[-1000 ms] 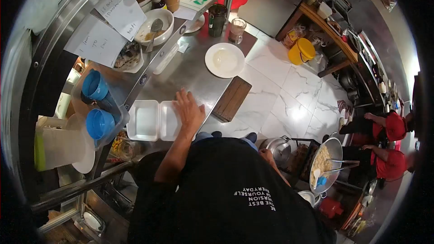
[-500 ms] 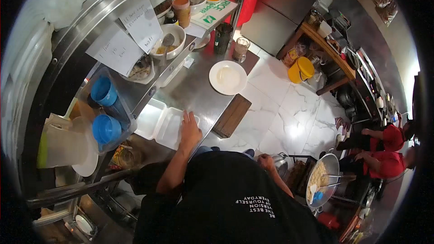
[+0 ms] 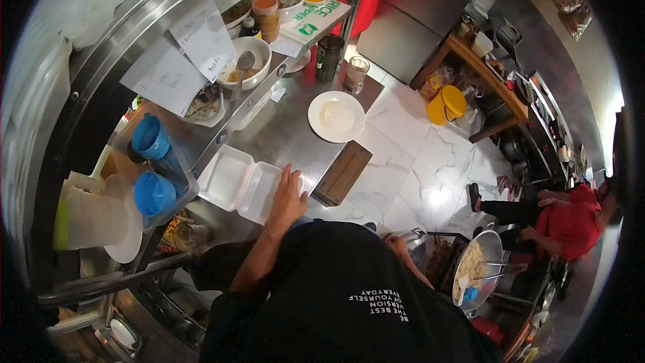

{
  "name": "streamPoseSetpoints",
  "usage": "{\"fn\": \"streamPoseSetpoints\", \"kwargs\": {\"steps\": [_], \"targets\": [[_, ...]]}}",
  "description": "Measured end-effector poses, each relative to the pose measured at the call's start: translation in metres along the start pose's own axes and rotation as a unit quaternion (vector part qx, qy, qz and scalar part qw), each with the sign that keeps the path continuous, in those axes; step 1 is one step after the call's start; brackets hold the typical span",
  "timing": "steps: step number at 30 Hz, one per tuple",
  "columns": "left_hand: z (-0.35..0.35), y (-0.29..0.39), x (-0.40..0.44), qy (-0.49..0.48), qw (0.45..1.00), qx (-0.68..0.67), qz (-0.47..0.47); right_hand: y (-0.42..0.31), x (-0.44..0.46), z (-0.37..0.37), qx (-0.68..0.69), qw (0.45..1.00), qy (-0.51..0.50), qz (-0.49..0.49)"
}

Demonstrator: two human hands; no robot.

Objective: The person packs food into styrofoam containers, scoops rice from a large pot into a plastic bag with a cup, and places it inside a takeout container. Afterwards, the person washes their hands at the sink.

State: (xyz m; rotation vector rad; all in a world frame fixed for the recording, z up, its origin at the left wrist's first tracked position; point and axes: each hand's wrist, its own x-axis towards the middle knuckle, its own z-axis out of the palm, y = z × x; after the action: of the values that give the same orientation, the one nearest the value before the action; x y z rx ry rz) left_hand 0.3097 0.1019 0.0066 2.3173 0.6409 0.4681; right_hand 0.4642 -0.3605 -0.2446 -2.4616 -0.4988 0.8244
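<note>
An open white foam clamshell box [image 3: 226, 179] lies on the steel counter [image 3: 272, 136], its two halves side by side. My left hand [image 3: 289, 195] rests at the right half of the box, fingers stretched out along its edge and the counter. The hand hides part of that half. No food is visible inside the box. My right hand [image 3: 398, 247] hangs low by my side, and its fingers are mostly hidden. A white plate [image 3: 337, 117] with a wet smear sits further along the counter, beyond my left hand.
A wooden block [image 3: 344, 173] stands beside the counter edge. Blue cups [image 3: 153, 193] sit in a clear bin at left. On the shelf is a white bowl [image 3: 259, 82] with a spoon. At right are a large pan of food [image 3: 474, 270] and a person in red [image 3: 574, 225].
My left hand has shifted slightly right and the foam box sits a little differently under it. My right hand has drawn in lower. The people in red at right have shifted, and one now overlaps the other.
</note>
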Motion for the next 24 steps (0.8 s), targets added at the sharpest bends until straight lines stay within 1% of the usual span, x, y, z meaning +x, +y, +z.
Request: {"fn": "streamPoseSetpoints", "kwargs": {"steps": [1,4,6,7,10,13,16,19,22,23,24], "targets": [[0.002,-0.002,0.000,0.012,1.000,0.005,0.011,-0.005,-0.001,-0.003,-0.033,0.999,0.004,-0.018],[0.005,-0.008,0.001,-0.026,0.999,-0.010,-0.035,-0.021,0.001,-0.009,0.009,1.000,-0.020,0.015],[0.004,-0.003,0.005,-0.048,0.997,-0.042,-0.052,-0.040,0.000,-0.016,0.044,0.998,-0.026,0.032],[0.002,0.004,0.007,-0.059,0.995,-0.059,-0.060,-0.038,0.001,-0.015,0.060,0.997,-0.029,0.041],[0.001,0.028,0.013,-0.115,0.988,-0.026,-0.098,-0.032,0.004,-0.006,0.066,0.997,0.039,0.002],[0.012,0.034,0.021,-0.127,0.987,-0.037,-0.087,-0.020,0.003,0.004,0.118,0.991,0.053,0.033],[0.019,0.034,0.041,-0.103,0.994,-0.030,-0.031,-0.045,-0.016,-0.016,0.093,0.992,0.029,0.083],[0.039,-0.001,0.063,-0.068,0.996,0.006,0.052,-0.053,-0.034,-0.021,0.077,0.991,0.066,0.089],[0.070,-0.047,0.082,-0.025,0.995,0.062,0.069,-0.024,-0.041,-0.008,0.086,0.989,0.031,0.114],[0.079,-0.063,0.087,-0.059,0.995,0.070,0.025,-0.019,-0.046,-0.006,0.065,0.991,0.036,0.114],[0.081,-0.070,0.091,-0.071,0.994,0.079,0.001,-0.014,-0.050,-0.004,0.044,0.992,0.042,0.114]]}}
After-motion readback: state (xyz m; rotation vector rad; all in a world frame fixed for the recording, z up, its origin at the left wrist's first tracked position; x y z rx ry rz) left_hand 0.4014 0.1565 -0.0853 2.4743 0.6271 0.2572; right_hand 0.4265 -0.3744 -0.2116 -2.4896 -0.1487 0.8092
